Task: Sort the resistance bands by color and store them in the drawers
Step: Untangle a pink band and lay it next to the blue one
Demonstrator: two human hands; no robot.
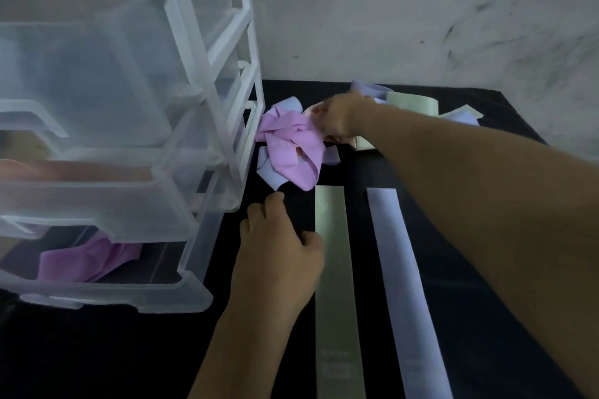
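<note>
Translucent plastic drawer unit (107, 139), to the left of both hands, with its lower drawers pulled forward. The bottom drawer (107, 288), left of the left hand, holds a crumpled pink-violet band (87, 259). The drawer above it (97, 201) shows peach-coloured contents.

Black table covering (486, 269) lies under both forearms.

Two bands lie flat and lengthwise: a pale green band (334, 285) just to the right of the left hand, and a lavender band (398, 269) further right, passing beneath the right forearm.

A heap of unsorted bands lies around the right hand. A pink-violet band (291, 152) bunches to its left, against the unit's foot. Lavender (366, 89) and green (411, 104) loops lie beyond it, and a peach band (358, 143) lies just beneath it.

Right hand (337, 116): its fingers curl into the heap where pink and peach meet. Blur hides whether they grasp a band.

Left hand (278, 246): relaxed, palm down on the cloth, holding nothing. Its thumb is at the edge of the green strip.
</note>
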